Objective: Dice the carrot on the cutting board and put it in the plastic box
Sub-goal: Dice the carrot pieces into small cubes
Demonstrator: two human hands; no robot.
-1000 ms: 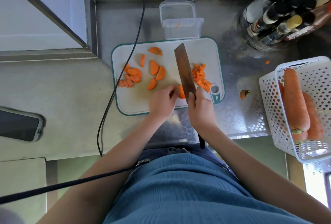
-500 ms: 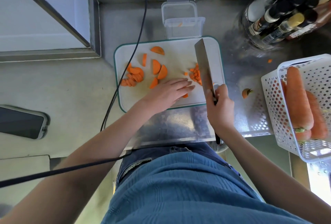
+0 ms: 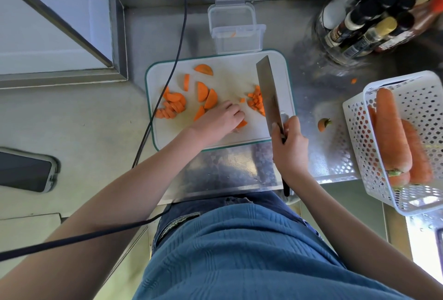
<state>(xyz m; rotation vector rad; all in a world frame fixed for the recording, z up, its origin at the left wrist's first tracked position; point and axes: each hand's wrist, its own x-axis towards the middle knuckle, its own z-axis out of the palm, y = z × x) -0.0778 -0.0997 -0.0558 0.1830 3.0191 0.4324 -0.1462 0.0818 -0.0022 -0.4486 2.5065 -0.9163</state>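
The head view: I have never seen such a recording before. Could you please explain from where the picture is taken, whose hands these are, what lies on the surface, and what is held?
There is no machine here. A person wears a camera on the head, so the one picture looks down over their own body at a steel counter.

On the counter lies a white cutting board. On it are half-round carrot slices and a small pile of diced carrot. Behind the board stands an open plastic box, nearly empty.

The right hand holds a cleaver by its handle, its grip closed around it, blade beside the diced pile. The left hand rests on a carrot piece, fingers curled over it.

To the right: a white basket with whole carrots, a cut-off carrot top, and bottles. At far left lies a phone.
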